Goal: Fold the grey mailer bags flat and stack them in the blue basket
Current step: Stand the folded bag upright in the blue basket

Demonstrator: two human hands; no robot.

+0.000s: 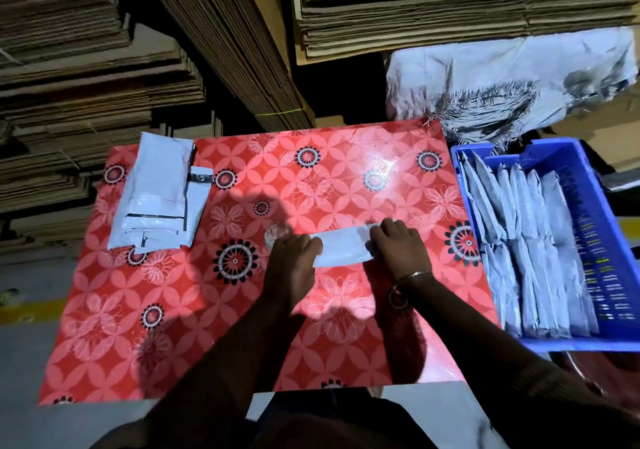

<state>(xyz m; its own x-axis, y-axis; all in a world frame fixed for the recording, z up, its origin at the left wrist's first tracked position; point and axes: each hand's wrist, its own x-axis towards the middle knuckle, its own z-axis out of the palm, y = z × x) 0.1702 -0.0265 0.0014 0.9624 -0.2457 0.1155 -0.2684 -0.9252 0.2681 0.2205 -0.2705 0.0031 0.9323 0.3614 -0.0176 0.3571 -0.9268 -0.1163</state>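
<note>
A folded grey mailer bag (343, 246) lies as a narrow strip in the middle of the red flowered table (194, 310). My left hand (294, 258) presses on its left end, fingers curled over the edge. My right hand (398, 246) holds its right end, fingers bent over the fold. A pile of unfolded grey mailer bags (161, 192) sits at the table's far left. The blue basket (602, 240) stands to the right of the table, with several folded bags (530, 251) packed upright in rows.
Stacks of flat cardboard (86, 102) rise behind and to the left of the table. A torn white woven sack (502, 81) lies behind the basket. More cardboard (450, 12) is piled at the back right. Grey floor shows below the table's near edge.
</note>
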